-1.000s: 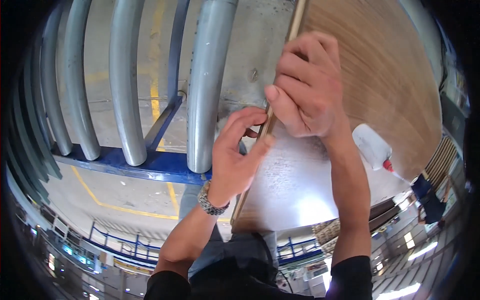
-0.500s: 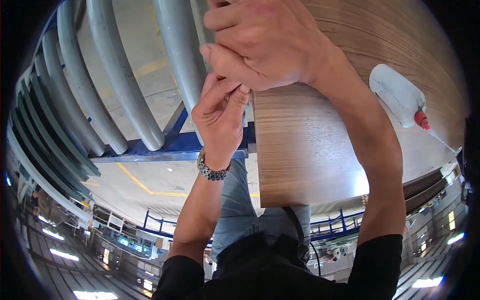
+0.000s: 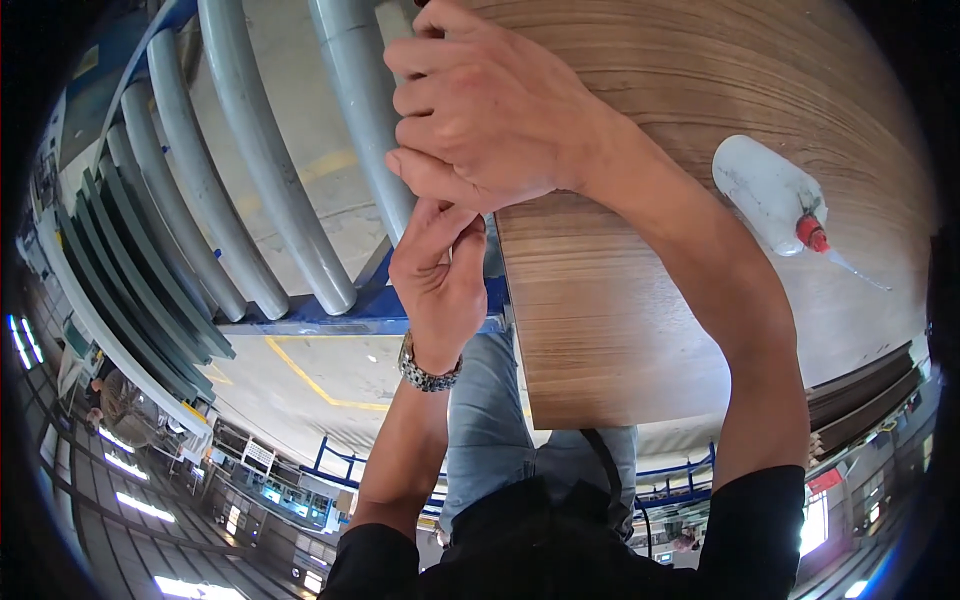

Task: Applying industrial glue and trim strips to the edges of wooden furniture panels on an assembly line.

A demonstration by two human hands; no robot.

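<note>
A brown wood-grain panel [image 3: 610, 340] lies in front of me, and both hands are together at its left edge. My right hand [image 3: 480, 125], back upward, has its fingers curled over that edge; whatever they grip is hidden beneath it. Just nearer to me, my left hand [image 3: 440, 280], with a metal watch on the wrist, is closed in a pinch tucked against the underside of the right hand. Its fingertips are partly covered, so what they hold cannot be made out. On the panel to the right rests a white squeeze bottle [image 3: 765, 190] with a red cap and thin clear nozzle.
Grey conveyor rollers [image 3: 265, 160] on a blue frame [image 3: 375, 312] run along the left. Further left stand stacked dark green curved-looking strips [image 3: 135, 290]. The concrete floor with yellow lines shows between the rollers. A person [image 3: 120, 405] is at the far left.
Both hands have come slightly nearer to me along the panel's left edge, still together and closed. My view has shifted a little, so the panel and bottle appear displaced.
</note>
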